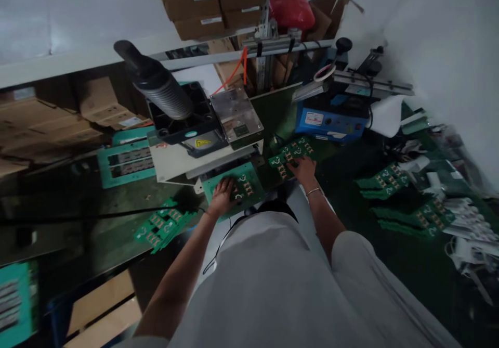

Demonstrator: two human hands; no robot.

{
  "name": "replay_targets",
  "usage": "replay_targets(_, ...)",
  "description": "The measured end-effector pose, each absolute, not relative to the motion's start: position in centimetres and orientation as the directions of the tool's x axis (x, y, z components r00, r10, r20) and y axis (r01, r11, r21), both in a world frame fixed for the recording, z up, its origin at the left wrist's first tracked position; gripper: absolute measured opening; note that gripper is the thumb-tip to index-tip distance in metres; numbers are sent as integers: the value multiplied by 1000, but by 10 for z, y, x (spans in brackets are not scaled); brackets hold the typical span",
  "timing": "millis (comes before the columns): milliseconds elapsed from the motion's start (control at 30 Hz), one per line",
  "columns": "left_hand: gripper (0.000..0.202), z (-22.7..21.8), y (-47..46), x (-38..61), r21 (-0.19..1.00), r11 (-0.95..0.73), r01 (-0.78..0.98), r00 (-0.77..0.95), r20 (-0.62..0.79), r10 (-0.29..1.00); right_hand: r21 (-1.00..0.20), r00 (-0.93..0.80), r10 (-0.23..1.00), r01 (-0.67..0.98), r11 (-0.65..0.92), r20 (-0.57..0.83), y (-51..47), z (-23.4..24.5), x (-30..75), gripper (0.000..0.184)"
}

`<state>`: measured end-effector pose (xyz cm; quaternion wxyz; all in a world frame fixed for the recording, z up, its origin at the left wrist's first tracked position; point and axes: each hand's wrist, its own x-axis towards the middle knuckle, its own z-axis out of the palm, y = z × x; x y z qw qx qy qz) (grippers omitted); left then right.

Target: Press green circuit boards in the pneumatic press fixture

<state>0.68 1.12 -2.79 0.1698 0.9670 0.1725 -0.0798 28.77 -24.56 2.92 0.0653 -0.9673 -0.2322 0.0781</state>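
Note:
My left hand (221,194) lies with its fingers stretched over the left part of a green fixture plate (255,184), which holds a circuit board (245,185) in front of the press. To the right, my right hand (304,170) has thumb and curled fingers on a green circuit board (290,155) on the bench; its fingertips are partly hard to make out. Behind the plate stands the press (171,98), with a ribbed black column and a yellow warning label. Another pile of circuit boards (161,226) rests left of my left hand.
A blue machine (331,121) carries a roll of tape (325,72) at the back right. More stacked circuit boards (384,181) and white parts (470,218) lie at the far right. A teal frame (107,168) is left of the press. Cardboard boxes (195,4) fill the shelf above.

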Motion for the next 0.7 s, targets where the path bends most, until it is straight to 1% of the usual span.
replay_targets(100, 90, -24, 6, 9, 264, -903, 339, 920, -293, 260, -179, 871, 482, 461, -869, -99, -247, 34, 274, 39)
replay_targets(200, 98, -22, 1, 16, 230, -917, 327, 912, -333, 242, -181, 867, 489, 468, -865, -98, -247, 39, 265, 36)
replay_targets(300, 106, -20, -4, 25, 220, -919, 327, 914, -318, 250, -178, 859, 504, 484, -857, -90, -244, 40, 258, 37)
replay_targets(400, 112, -10, 3, 15, 268, -899, 345, 926, -250, 281, -164, 849, 526, 512, -843, -54, -239, 38, 247, 38)
replay_targets(467, 117, 0, 18, -12, 300, -877, 375, 925, -193, 329, -152, 839, 543, 534, -832, -28, -233, 33, 238, 38)
replay_targets(533, 119, 9, 38, -54, 294, -845, 447, 895, -152, 420, -139, 816, 578, 571, -809, -13, -223, 27, 225, 39)
replay_targets(600, 116, 14, 59, -104, 248, -789, 562, 827, -148, 543, -131, 769, 639, 632, -763, -9, -209, 22, 207, 40)
replay_targets(700, 108, 8, 87, -167, 153, -674, 723, 690, -223, 689, -123, 685, 728, 720, -683, -34, -180, 19, 172, 40)
